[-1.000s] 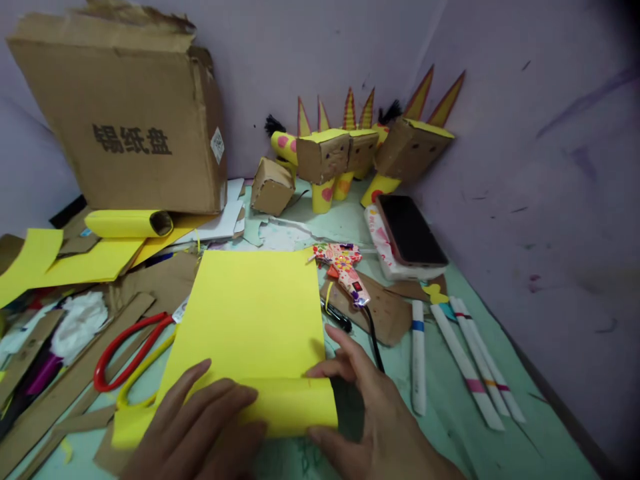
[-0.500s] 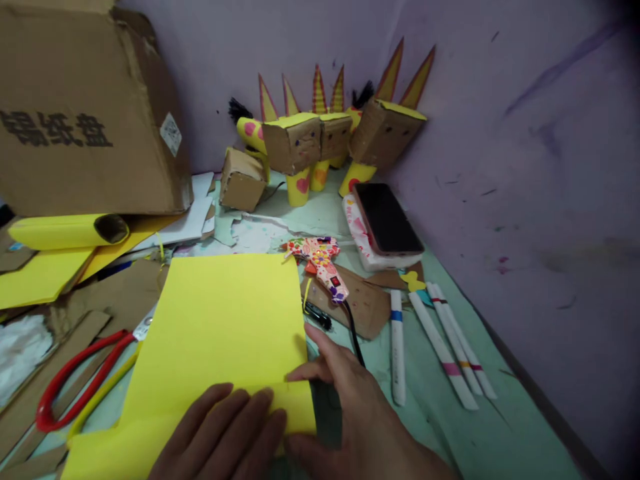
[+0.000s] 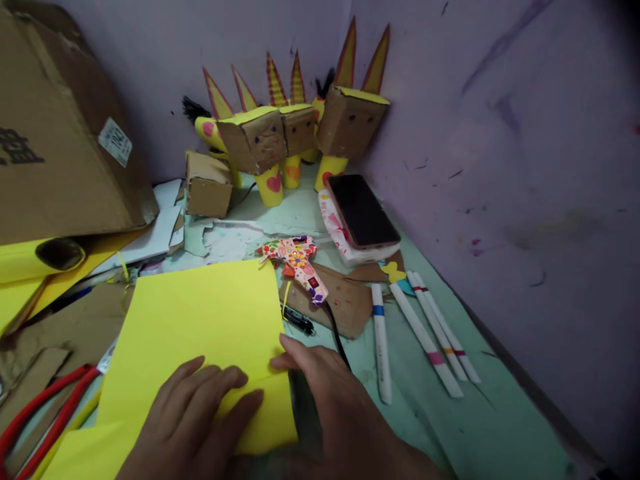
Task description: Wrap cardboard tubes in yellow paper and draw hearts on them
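Observation:
A sheet of yellow paper lies in front of me, its near part folded or rolled back over itself. My left hand rests on top of the turned-over part, fingers slightly bent and thumb apart. At the sheet's right edge, my right hand grips the fold, index finger on the upper side; its thumb is dark and partly hidden near the bottom. Just beyond the paper's top right corner lies a flower-patterned glue gun, its black cord running toward my right hand.
Red-handled scissors lie at left, beside a yellow paper tube and a large cardboard box. Several white markers are at right. A phone rests on a tissue pack. Cardboard animal figures stand against the wall.
The view has turned slightly right, so most things sit further left. My left hand's fingers have lifted and spread somewhat on the fold; my right hand stays at the paper's right edge.

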Motion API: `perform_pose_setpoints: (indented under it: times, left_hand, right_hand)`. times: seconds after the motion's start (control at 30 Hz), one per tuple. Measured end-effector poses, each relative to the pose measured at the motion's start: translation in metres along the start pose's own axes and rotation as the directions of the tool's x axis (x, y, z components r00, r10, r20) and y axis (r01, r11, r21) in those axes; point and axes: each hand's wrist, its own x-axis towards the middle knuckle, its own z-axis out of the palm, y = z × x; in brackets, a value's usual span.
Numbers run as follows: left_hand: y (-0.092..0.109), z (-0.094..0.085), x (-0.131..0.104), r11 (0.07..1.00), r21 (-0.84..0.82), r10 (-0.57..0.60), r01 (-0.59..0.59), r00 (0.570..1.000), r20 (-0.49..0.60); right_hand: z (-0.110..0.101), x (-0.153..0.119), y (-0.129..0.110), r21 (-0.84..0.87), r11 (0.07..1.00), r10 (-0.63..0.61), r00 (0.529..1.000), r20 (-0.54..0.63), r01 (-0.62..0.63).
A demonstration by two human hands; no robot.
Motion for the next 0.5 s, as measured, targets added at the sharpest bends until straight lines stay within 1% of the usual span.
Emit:
perform_pose_setpoints:
  times: [0.1, 0.23, 0.3, 0.4, 0.5]
  left_hand:
    - [-0.006, 0.003, 0.004, 0.999, -0.023, 0.028, -0.028, 1.000, -0.004]
    - [-0.010, 0.004, 0.009, 0.999, -0.023, 0.041, -0.040, 0.999, 0.020]
    - [-0.011, 0.002, 0.011, 0.998, -0.049, 0.039, -0.038, 0.999, 0.022]
    - [-0.012, -0.001, 0.013, 0.994, -0.090, 0.052, -0.054, 0.998, -0.021]
    - [-0.013, -0.003, 0.012, 0.995, -0.071, 0.074, -0.077, 0.996, -0.043]
  right_hand:
    - [-0.001, 0.002, -0.003, -0.026, 0.999, 0.042, 0.999, -0.027, -0.042]
    - [-0.001, 0.005, -0.006, -0.086, 0.986, 0.138, 0.990, -0.025, -0.140]
    - [0.000, 0.005, -0.006, -0.110, 0.984, 0.136, 0.989, -0.063, -0.143]
    - [0.002, 0.003, -0.006, -0.129, 0.985, 0.097, 0.987, -0.131, -0.114]
    - [0.001, 0.002, -0.006, -0.140, 0.984, 0.087, 0.986, -0.144, -0.107]
